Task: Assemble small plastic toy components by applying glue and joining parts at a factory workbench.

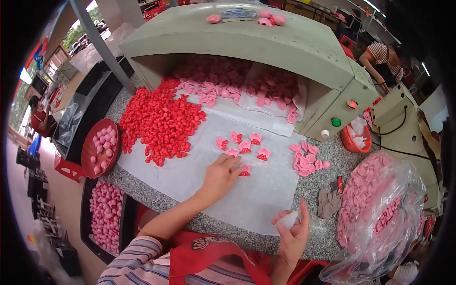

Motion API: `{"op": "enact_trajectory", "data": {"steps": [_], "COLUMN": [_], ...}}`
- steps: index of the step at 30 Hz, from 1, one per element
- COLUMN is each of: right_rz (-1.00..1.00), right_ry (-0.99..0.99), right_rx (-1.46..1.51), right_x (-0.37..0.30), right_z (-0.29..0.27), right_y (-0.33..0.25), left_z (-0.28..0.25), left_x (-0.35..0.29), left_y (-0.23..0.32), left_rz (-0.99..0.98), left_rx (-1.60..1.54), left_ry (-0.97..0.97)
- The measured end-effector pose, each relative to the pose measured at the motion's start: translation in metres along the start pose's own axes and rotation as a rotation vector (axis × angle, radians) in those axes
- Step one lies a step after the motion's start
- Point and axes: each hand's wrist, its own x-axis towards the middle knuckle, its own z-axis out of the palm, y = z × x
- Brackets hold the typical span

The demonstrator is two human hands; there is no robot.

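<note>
A long pale-green metal machine with an open front [228,38] is standing across the back of my grey speckled stone table [164,194]; a thin white sheet [266,197] is covering the table's middle; a clear plastic bag of pink pieces [411,185] is bulging at my right; a broad heap of glossy red pieces [159,121] is spreading over the sheet's upper left; a round red basin [87,154] is holding pale pink balls left of it; a cluster of plain pink pieces [306,159] is lying by the sheet's right edge.

My right hand [293,232] is curling round a small translucent white bottle [287,220], gripping its body with one digit standing up free; the bottle is slanting, its long axis running from lower left to upper right.

The small joined pink-and-red pieces [263,154] are lying loosely grouped mid-sheet; most are showing pink toward the machine and red toward me, the leftmost turning its red to the lower right; their long axes are too small to make out; my left hand [221,178] is hanging palm down, fingers half bent and slightly parted; one piece is lying at my fingertips, another just right of them, the others beyond; I cannot tell whether I am pinching any.
</note>
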Motion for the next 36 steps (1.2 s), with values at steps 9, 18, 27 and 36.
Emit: {"op": "enact_trajectory", "data": {"steps": [9, 18, 27, 36], "right_rz": [0.021, -0.120, -0.142, -0.595], "right_ry": [0.184, -0.021, 0.023, 0.203], "right_rx": [-0.719, -0.583, -0.540, -0.512], "right_x": [-0.008, -0.008, 0.008, 0.005], "right_z": [0.096, 0.141, 0.123, 0.107], "right_y": [-0.033, -0.038, -0.014, -0.010], "left_z": [0.023, -0.051, -0.075, -0.104], "left_x": [-0.013, -0.014, -0.006, -0.015], "left_y": [-0.006, 0.002, -0.026, 0.036], "left_rz": [0.068, -0.570, -0.581, -0.626], "left_rx": [-0.300, -1.667, -1.636, -1.523], "left_ry": [-0.135, -0.482, -0.373, -0.480]}}
